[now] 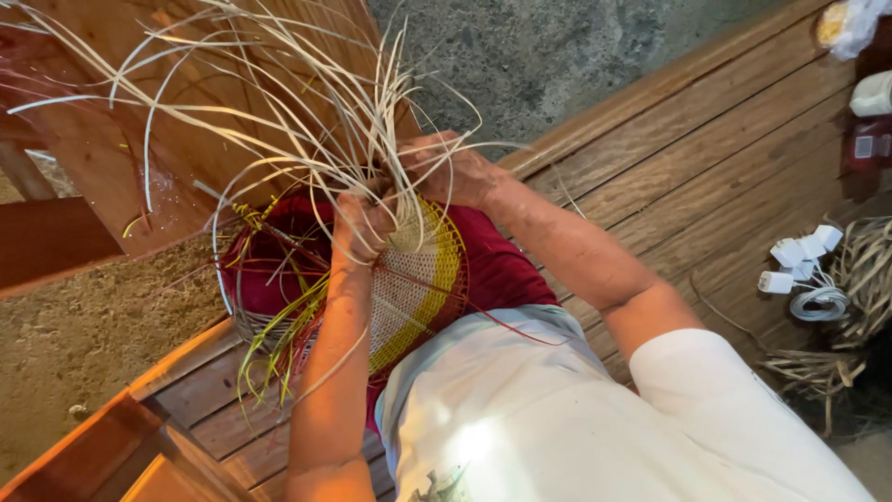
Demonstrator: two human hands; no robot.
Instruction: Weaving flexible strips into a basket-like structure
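While you sit on the wooden platform (706, 149), one half-woven basket (418, 279) rests on your lap against the red cloth (502, 270), its woven face tilted toward you. Your left hand (360, 228) is closed around a bunch of the pale strips (279, 121) at the basket's upper edge, fingers curled tight. Your right hand (451, 172) sits just beside it at the same edge, fingers bent over the strips and pinching among them; which single strip it grips cannot be told.

The weave is fine and tight, forming a rounded, dished surface with a cream centre, one broad yellow band and a thin red rim. The loose strips are too many to count: long, flat, springy slivers that fan up and out in arcs. Shorter yellow-green and red strands (269, 344) hang from the lower left side.

The platform is made of broad, grained planks with a raised edge. On it, well apart to your right, lie several small white blocky plugs (799, 253), one coiled white cable (819, 302) and a heap of dry, flat fibre (864, 270). Rough grey-brown ground (84, 335) lies beyond the platform.
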